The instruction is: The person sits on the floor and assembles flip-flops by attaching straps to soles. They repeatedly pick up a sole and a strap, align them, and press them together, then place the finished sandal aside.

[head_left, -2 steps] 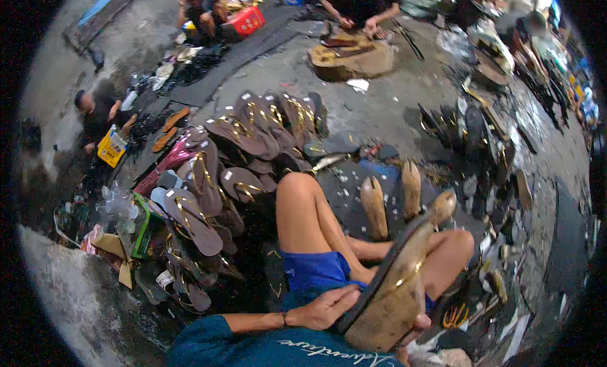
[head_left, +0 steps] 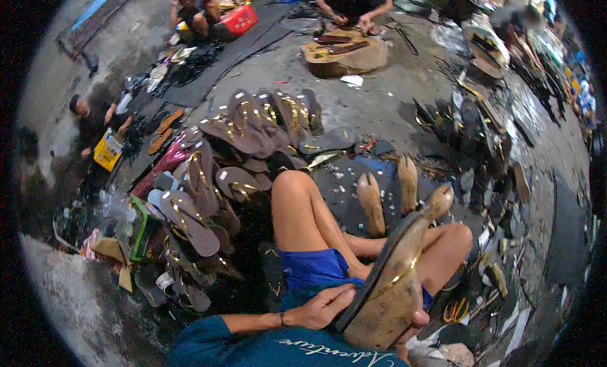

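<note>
A wooden shoe last (head_left: 386, 310), shaped like a foot, lies tilted across my lap with its toe end pointing up and away. Along its left side runs the dark sole of a flip-flop (head_left: 377, 266), and a thin gold strap (head_left: 397, 280) crosses the wood. Beside the sole's lower edge, my left hand (head_left: 321, 307) is closed with its fingers curled together; whatever they pinch is hidden. From the right, my right hand (head_left: 415, 326) grips the heel end of the last, mostly concealed behind it. Two more wooden lasts (head_left: 371, 206) (head_left: 408, 183) stand past my legs.
Many brown flip-flops with gold straps (head_left: 190, 221) are heaped to my left and ahead. A round wooden block (head_left: 344, 57) sits in front of another person at the far side. More sandals and scraps (head_left: 468, 139) litter the right. Another person holds a yellow container (head_left: 108, 151) at far left.
The whole view has shifted slightly. Both hands stay in place around the last and its flip-flop.
</note>
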`<action>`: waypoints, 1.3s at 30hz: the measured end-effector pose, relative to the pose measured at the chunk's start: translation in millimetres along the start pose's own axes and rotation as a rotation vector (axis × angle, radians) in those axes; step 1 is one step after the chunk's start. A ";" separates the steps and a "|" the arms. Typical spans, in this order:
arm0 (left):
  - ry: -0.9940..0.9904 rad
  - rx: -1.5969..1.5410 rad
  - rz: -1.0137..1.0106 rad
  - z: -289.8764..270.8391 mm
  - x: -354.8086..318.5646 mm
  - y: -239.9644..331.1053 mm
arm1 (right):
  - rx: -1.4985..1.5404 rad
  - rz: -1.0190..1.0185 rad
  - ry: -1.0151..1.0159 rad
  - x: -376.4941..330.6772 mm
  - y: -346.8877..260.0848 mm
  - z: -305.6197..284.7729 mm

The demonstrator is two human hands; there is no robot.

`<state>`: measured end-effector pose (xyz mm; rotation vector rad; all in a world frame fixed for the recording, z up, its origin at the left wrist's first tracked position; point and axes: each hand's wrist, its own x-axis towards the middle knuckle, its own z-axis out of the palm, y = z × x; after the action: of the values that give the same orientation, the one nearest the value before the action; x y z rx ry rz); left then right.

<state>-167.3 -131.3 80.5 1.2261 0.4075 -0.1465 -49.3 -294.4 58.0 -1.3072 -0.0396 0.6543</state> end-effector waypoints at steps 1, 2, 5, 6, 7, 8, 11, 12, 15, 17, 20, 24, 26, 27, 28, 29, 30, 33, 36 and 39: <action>-0.001 -0.030 -0.018 -0.3 -4.0 0.1 | 0.001 0.009 0.000 -3.0 0.6 0.3; 0.016 -0.024 -0.046 -2.3 -5.3 4.6 | 0.007 0.003 -0.005 2.4 0.6 2.6; 0.060 -0.006 -0.163 -12.4 -10.4 7.4 | 0.009 0.000 -0.019 8.9 -1.6 6.9; 0.051 0.037 -0.247 -14.3 -13.8 9.6 | 0.002 0.011 -0.027 9.9 -1.5 8.6; 0.035 0.096 -0.316 -14.7 -11.7 28.3 | -0.005 0.007 -0.024 17.1 -4.6 12.7; -0.010 0.048 -0.308 -20.1 -2.9 23.4 | -0.012 0.017 -0.019 18.8 -10.1 17.1; -0.172 -0.296 -0.120 -41.5 22.5 -51.4 | -0.025 0.003 -0.096 27.8 -5.3 18.8; -0.138 -0.257 -0.039 -52.5 28.6 -57.1 | -0.026 -0.007 -0.125 34.0 -2.4 17.7; -0.050 -0.194 0.144 -57.9 33.8 -12.6 | -0.049 -0.050 -0.189 44.0 -15.5 23.5; -0.005 -0.169 0.174 -61.6 35.5 2.0 | -0.046 -0.068 -0.240 49.7 -20.0 26.1; 0.009 -0.063 -0.020 -81.9 37.0 8.2 | -0.261 0.095 -0.423 61.3 10.6 28.9; 0.187 0.399 0.093 -77.2 18.6 -36.9 | -0.197 0.068 -0.446 62.0 96.5 40.7; 0.243 0.332 0.051 -69.3 16.2 -50.0 | -0.412 0.076 -0.455 70.3 139.1 27.4; 0.258 0.324 0.036 -70.6 19.2 -56.8 | -0.471 0.091 -0.485 72.9 144.1 23.8; 0.272 0.317 0.022 -73.9 21.0 -61.9 | -0.437 0.134 -0.556 78.3 144.6 15.6; 0.255 0.312 -0.017 -80.3 22.9 -63.3 | -0.409 0.172 -0.631 84.4 137.1 14.9; 0.222 0.213 0.008 -77.8 22.0 -50.4 | -0.336 0.116 -0.528 76.3 98.3 25.8; 0.089 0.043 0.098 -77.2 24.5 -5.8 | -0.076 -0.029 -0.287 52.4 -14.0 54.2; 0.126 -0.046 0.416 -76.8 75.8 43.3 | 0.074 0.023 -0.309 75.9 -32.1 46.8; 0.274 -0.407 0.321 -57.6 124.9 89.7 | -0.470 -0.313 -0.296 95.5 -28.5 59.4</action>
<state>-36.2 -33.5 96.4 0.8940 0.4461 0.3688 18.4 -200.9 69.2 -1.5979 -0.6602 0.5807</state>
